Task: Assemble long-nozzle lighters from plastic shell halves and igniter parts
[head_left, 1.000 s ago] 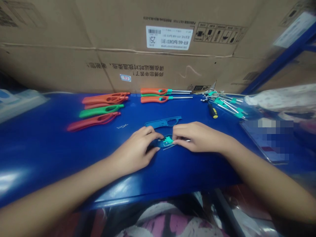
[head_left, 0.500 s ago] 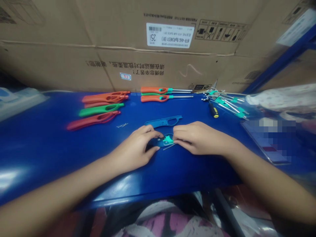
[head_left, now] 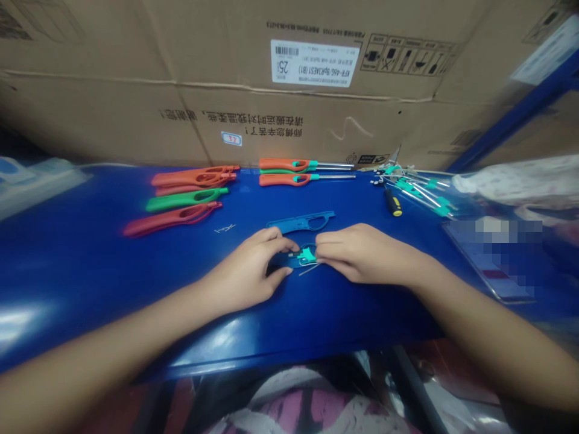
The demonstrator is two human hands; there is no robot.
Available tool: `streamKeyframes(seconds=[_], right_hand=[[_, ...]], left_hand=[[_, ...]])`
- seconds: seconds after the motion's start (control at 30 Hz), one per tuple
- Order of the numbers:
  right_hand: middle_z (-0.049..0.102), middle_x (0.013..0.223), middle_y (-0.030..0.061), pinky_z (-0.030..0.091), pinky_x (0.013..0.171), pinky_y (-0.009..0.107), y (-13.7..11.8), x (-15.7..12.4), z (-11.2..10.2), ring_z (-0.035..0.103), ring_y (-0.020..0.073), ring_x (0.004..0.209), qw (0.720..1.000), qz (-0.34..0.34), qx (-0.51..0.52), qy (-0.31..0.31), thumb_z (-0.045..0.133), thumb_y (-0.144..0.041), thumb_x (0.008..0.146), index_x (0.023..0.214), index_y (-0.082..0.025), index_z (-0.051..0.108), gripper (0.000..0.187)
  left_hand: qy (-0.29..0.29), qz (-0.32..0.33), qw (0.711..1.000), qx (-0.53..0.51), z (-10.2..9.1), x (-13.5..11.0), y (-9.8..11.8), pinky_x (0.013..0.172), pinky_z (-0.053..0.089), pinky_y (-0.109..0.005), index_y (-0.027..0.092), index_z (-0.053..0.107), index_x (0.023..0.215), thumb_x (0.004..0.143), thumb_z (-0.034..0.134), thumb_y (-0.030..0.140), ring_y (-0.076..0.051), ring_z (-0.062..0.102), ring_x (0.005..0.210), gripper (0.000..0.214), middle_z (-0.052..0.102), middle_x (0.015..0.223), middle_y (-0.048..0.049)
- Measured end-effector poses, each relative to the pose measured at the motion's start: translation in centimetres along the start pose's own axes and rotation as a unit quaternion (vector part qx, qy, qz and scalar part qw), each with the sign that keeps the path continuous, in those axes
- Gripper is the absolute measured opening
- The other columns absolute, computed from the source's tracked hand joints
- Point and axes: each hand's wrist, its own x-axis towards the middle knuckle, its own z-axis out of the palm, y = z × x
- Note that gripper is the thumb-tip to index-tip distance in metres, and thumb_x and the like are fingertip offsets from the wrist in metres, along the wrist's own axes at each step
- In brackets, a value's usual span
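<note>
A blue lighter casing half (head_left: 293, 263) lies on the table between my hands, with a teal trigger piece (head_left: 308, 254) and a thin white wire in it. My left hand (head_left: 260, 265) grips the casing's left end, index finger on top and thumb at the near side. From the right, my right hand (head_left: 350, 253) pinches at the far end beside the teal piece; its fingertips hide exactly what they hold. Just under the casing rests a thin metal rod (head_left: 309, 270). The other blue casing half (head_left: 301, 223) lies right behind my hands.
Red, orange and green casings (head_left: 181, 199) lie at the left, near several small pins (head_left: 225, 228). Orange lighters (head_left: 284, 179) sit at the back. Rods with teal parts (head_left: 420, 190), a screwdriver (head_left: 393, 203) and a phone (head_left: 488, 259) lie right. A cardboard box (head_left: 217, 60) stands behind.
My right hand's fingertips have shifted very slightly left at the teal piece. The left hand keeps its hold, and the view has moved a little.
</note>
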Motion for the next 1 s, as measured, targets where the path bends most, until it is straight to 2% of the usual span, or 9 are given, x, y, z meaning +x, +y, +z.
streamKeyframes(seconds=[0.2, 0.4, 0.63, 0.83, 1.0], right_hand=[[0.062, 0.082, 0.0024, 0.031, 0.061, 0.028, -0.2, 0.1, -0.2, 0.054, 0.0145, 0.071, 1.000, 0.007, -0.016, -0.011, 0.046, -0.012, 0.096, 0.081, -0.018, 0.060, 0.021], [0.065, 0.088, 0.0046, 0.026, 0.057, 0.031, -0.8, 0.2, 0.1, 0.055, 0.0161, 0.071, 0.995, 0.012, -0.098, -0.023, 0.047, -0.011, 0.095, 0.087, -0.017, 0.061, 0.017], [0.063, 0.087, 0.0039, 0.025, 0.057, 0.032, -0.9, 0.2, -0.1, 0.056, 0.0174, 0.070, 0.987, -0.001, -0.150, -0.050, 0.054, -0.006, 0.087, 0.092, -0.017, 0.060, 0.013], [0.064, 0.092, 0.0049, 0.025, 0.056, 0.032, -1.3, 0.2, -0.5, 0.057, 0.0170, 0.071, 0.987, 0.007, -0.142, -0.078, 0.055, -0.006, 0.086, 0.098, -0.016, 0.062, 0.017], [0.064, 0.093, 0.0057, 0.028, 0.058, 0.030, -1.4, 0.1, -0.6, 0.057, 0.0157, 0.072, 0.995, 0.047, -0.072, -0.051, 0.048, -0.015, 0.096, 0.093, -0.016, 0.064, 0.017]], left_hand=[[0.008, 0.010, 1.000, 0.021, 0.1, -0.1, 0.3, 0.100, 0.050, -0.043, 0.019, 0.063, 0.118, 0.090, 0.061, 0.017, -0.025, 0.059, 0.110, 0.029, 0.063, 0.112, -0.0069], [-0.002, 0.027, 0.996, 0.084, 0.3, -0.4, 0.6, 0.094, 0.051, -0.045, 0.021, 0.053, 0.137, 0.094, 0.054, 0.016, -0.026, 0.057, 0.106, 0.043, 0.059, 0.114, -0.0089], [-0.004, 0.036, 0.996, 0.086, 0.4, -0.7, 0.6, 0.096, 0.049, -0.045, 0.022, 0.053, 0.130, 0.097, 0.052, 0.017, -0.026, 0.054, 0.109, 0.034, 0.058, 0.116, -0.0082], [-0.006, 0.042, 0.995, 0.090, 0.5, -0.7, 0.8, 0.091, 0.048, -0.044, 0.022, 0.055, 0.127, 0.098, 0.049, 0.014, -0.025, 0.051, 0.101, 0.031, 0.056, 0.109, -0.0072], [-0.007, 0.054, 0.993, 0.102, 0.5, -0.7, 1.0, 0.086, 0.047, -0.042, 0.023, 0.061, 0.123, 0.099, 0.045, 0.014, -0.024, 0.049, 0.096, 0.030, 0.053, 0.103, -0.0073]])
